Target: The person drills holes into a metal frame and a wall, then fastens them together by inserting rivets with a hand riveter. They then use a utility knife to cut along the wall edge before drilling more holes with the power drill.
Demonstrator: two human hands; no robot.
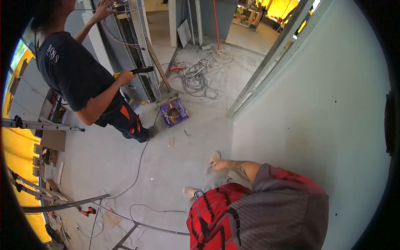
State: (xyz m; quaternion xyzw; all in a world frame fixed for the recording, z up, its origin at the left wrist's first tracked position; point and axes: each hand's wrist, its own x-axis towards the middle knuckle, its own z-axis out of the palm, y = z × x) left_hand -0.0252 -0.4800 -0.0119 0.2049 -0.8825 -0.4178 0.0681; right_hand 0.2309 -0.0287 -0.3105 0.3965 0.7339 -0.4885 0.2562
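Observation:
My right hand (219, 165) hangs low beside my leg, just over my light shoe (215, 156). Its fingers look curled, and a small greyish shape shows at them that I cannot make out. My tattooed forearm (238, 167) comes out of a grey and red sleeve. My left hand is out of view; the red and black patterned front of my shirt (214, 208) fills the lower middle. To the upper left a co-worker in dark clothes (71, 71) grips a yellow and black tool (134, 72) and reaches the other hand up to a metal stud frame (125, 25).
A purple box (174, 112) stands on the grey floor near the co-worker's feet. Behind it lie tangled cables (196, 77). A pale wall panel (325, 104) rises on my right. Ladder parts (41, 124), a red and black power tool (88, 211) and a cable (139, 166) are on the left.

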